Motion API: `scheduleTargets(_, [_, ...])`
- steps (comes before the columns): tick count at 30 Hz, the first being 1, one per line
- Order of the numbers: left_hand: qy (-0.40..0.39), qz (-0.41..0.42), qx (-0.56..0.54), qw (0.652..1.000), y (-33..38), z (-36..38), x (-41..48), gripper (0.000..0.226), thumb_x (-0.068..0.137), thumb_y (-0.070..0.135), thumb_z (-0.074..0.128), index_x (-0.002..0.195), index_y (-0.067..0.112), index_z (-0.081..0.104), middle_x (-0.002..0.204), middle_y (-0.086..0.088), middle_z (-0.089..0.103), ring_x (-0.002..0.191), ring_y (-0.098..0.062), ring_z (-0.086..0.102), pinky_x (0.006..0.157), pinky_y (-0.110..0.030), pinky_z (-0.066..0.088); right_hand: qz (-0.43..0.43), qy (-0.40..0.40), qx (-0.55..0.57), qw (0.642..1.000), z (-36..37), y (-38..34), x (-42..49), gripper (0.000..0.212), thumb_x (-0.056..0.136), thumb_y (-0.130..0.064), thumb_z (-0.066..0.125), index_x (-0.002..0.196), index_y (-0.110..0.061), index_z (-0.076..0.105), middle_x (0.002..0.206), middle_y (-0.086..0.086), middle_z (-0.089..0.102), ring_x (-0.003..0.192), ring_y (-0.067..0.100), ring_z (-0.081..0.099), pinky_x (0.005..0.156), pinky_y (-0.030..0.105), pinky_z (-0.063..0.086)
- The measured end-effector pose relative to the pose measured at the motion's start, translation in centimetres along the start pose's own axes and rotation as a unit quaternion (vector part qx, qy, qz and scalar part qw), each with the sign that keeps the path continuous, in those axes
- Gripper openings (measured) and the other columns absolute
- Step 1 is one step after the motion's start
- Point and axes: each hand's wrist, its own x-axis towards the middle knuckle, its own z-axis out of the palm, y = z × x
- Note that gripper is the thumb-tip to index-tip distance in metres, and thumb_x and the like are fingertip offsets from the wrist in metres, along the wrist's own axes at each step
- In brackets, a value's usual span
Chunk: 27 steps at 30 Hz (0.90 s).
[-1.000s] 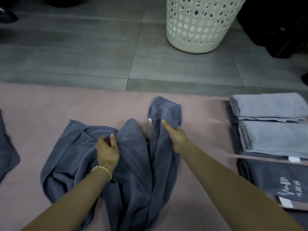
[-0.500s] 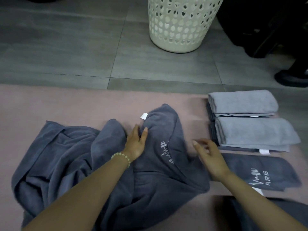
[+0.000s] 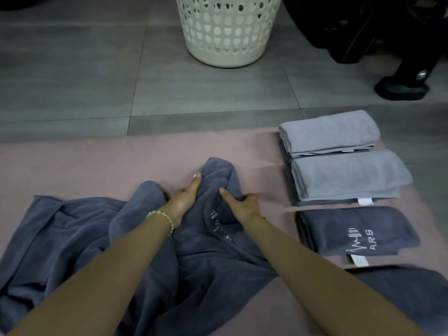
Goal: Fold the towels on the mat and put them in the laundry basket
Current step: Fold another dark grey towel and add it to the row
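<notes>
A crumpled dark blue towel (image 3: 206,253) with a white logo lies in the middle of the pink mat (image 3: 97,161). My left hand (image 3: 184,198), with a bead bracelet at the wrist, grips the towel's raised far fold from the left. From the right, my right hand (image 3: 242,204) pinches the same bunched fold. More dark blue cloth (image 3: 60,229) spreads out to the left. Two folded light grey towels (image 3: 327,132) (image 3: 349,175) and a folded dark towel marked ARS (image 3: 358,229) lie in a row on the right. The white perforated laundry basket (image 3: 225,32) stands on the floor beyond the mat.
Another dark towel (image 3: 400,294) lies at the mat's near right corner. A black bag (image 3: 339,25) and a person's dark shoe (image 3: 400,88) are at the far right on the grey tiled floor (image 3: 72,69).
My right hand has moved left from beside the folded towels onto the crumpled towel's far fold. My left hand has closed on that fold from the other side.
</notes>
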Motion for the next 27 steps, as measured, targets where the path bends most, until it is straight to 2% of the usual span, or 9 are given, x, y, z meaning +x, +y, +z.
scheduleTargets(6, [-0.062, 0.086, -0.039, 0.994, 5.7, 3.0, -3.1, 0.042, 0.094, 0.049, 0.045, 0.099, 0.011, 0.063, 0.101, -0.011, 0.07, 0.089, -0.02, 0.066, 0.073, -0.022, 0.054, 0.003, -0.224, 0.137, 0.965, -6.5, -1.6, -5.4, 0.028, 0.082, -0.04, 0.07, 0.098, -0.018, 0.068, 0.106, 0.0, 0.071, 0.098, 0.014, 0.066, 0.092, 0.029, 0.052])
scheduleTargets(10, [-0.103, 0.192, -0.044, 0.975, 12.1, 6.6, -5.0, 0.035, 0.096, 0.04, 0.045, 0.097, 0.012, 0.066, 0.091, -0.006, 0.072, 0.086, -0.017, 0.066, 0.08, -0.025, 0.053, -0.034, -0.242, 0.217, 0.945, -13.7, -3.8, -8.9, 0.045, 0.07, -0.03, 0.077, 0.109, -0.009, 0.067, 0.106, 0.007, 0.072, 0.102, 0.02, 0.067, 0.094, 0.036, 0.051])
scheduleTargets(14, [-0.14, 0.27, -0.025, 0.952, 17.9, 14.0, -6.5, 0.033, 0.096, 0.037, 0.047, 0.075, 0.016, 0.062, 0.063, 0.008, 0.068, 0.061, -0.002, 0.061, 0.061, -0.015, 0.05, -0.081, -0.197, 0.258, 0.942, -23.1, -5.8, -11.0, 0.037, 0.074, -0.013, 0.072, 0.11, -0.005, 0.066, 0.101, 0.013, 0.073, 0.094, 0.025, 0.07, 0.079, 0.032, 0.058])
scheduleTargets(18, [-0.18, 0.311, -0.02, 0.933, 21.1, 22.9, -7.3, 0.03, 0.097, 0.035, 0.048, 0.08, 0.015, 0.063, 0.078, -0.002, 0.067, 0.071, -0.009, 0.061, 0.07, -0.022, 0.051, -0.081, -0.163, 0.315, 0.931, -30.8, -5.2, -10.5, 0.033, 0.077, -0.008, 0.067, 0.108, -0.002, 0.066, 0.102, 0.019, 0.071, 0.092, 0.031, 0.069, 0.077, 0.036, 0.059])
scheduleTargets(21, [-0.156, 0.344, 0.046, 0.925, 20.7, 27.4, -5.6, 0.027, 0.097, 0.032, 0.05, 0.079, 0.014, 0.059, 0.078, -0.007, 0.06, 0.073, -0.016, 0.053, 0.074, -0.035, 0.048, -0.059, -0.082, 0.328, 0.939, -33.5, -2.2, -7.1, 0.029, 0.081, -0.01, 0.068, 0.108, 0.0, 0.065, 0.099, 0.017, 0.072, 0.089, 0.028, 0.07, 0.075, 0.035, 0.059])
scheduleTargets(22, [-0.128, 0.361, 0.093, 0.919, 19.8, 28.3, -4.7, 0.023, 0.096, 0.032, 0.051, 0.089, 0.013, 0.06, 0.085, -0.009, 0.062, 0.079, -0.02, 0.054, 0.079, -0.048, 0.045, -0.06, -0.04, 0.326, 0.943, -33.9, -0.7, -5.5, 0.03, 0.082, -0.013, 0.068, 0.108, 0.002, 0.064, 0.092, 0.013, 0.073, 0.082, 0.023, 0.071, 0.068, 0.03, 0.06])
scheduleTargets(24, [-0.081, 0.372, 0.223, 0.898, 17.1, 28.9, -3.6, 0.038, 0.096, 0.036, 0.05, 0.126, 0.015, 0.051, 0.124, -0.015, 0.057, 0.114, -0.029, 0.05, 0.107, -0.041, 0.035, -0.058, 0.061, 0.291, 0.953, -34.1, 2.8, -2.9, 0.032, 0.085, -0.019, 0.068, 0.108, 0.001, 0.058, 0.074, 0.002, 0.07, 0.062, 0.011, 0.065, 0.05, 0.018, 0.051])
scheduleTargets(25, [-0.054, 0.378, 0.295, 0.876, 15.2, 28.7, -3.4, 0.052, 0.095, 0.042, 0.048, 0.139, 0.016, 0.04, 0.14, -0.014, 0.044, 0.128, -0.031, 0.038, 0.111, -0.038, 0.027, -0.056, 0.097, 0.264, 0.958, -34.0, 4.7, -2.0, 0.034, 0.086, -0.02, 0.067, 0.112, -0.001, 0.055, 0.073, -0.001, 0.065, 0.059, 0.008, 0.059, 0.048, 0.015, 0.047])
scheduleTargets(27, [-0.022, 0.423, 0.393, 0.816, 10.9, 27.6, -4.3, 0.065, 0.09, 0.058, 0.037, 0.141, 0.018, 0.039, 0.143, -0.012, 0.037, 0.13, -0.032, 0.033, 0.107, -0.037, 0.025, -0.054, 0.115, 0.216, 0.968, -33.4, 8.4, -1.3, 0.038, 0.085, -0.02, 0.068, 0.115, -0.003, 0.05, 0.08, 0.003, 0.06, 0.065, 0.009, 0.053, 0.053, 0.011, 0.045])
